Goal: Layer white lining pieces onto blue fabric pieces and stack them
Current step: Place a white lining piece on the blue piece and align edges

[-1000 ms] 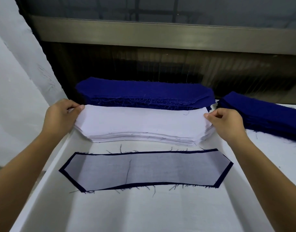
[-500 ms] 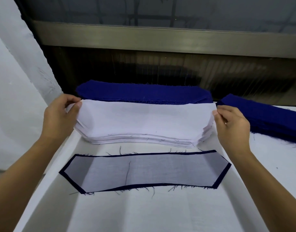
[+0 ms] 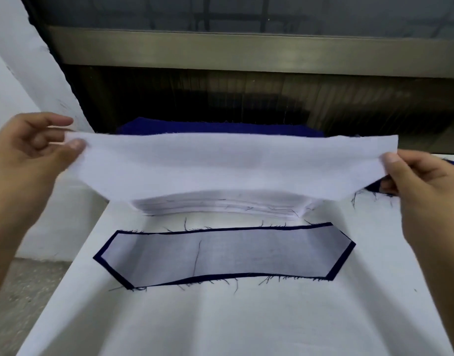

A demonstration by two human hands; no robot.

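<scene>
A single white lining piece (image 3: pixel 228 163) hangs stretched in the air above the stack of white linings (image 3: pixel 220 205). My left hand (image 3: pixel 35 152) pinches its left end and my right hand (image 3: pixel 423 183) pinches its right end. Nearer to me on the table lies a blue fabric piece (image 3: pixel 345 258) with a white lining (image 3: pixel 225 255) laid on it, only its dark blue border showing. Behind the lifted lining a stack of blue pieces (image 3: pixel 220 127) is mostly hidden.
The white table (image 3: pixel 220 319) runs toward me, its left edge dropping to a grey floor (image 3: pixel 17 299). A second blue stack (image 3: pixel 375 187) peeks out by my right hand. A dark wall and metal sill (image 3: pixel 246 55) stand behind the stacks.
Both hands have lifted the top lining off the white stack and raised it toward me, spreading it taut. The layered blue piece has not moved.
</scene>
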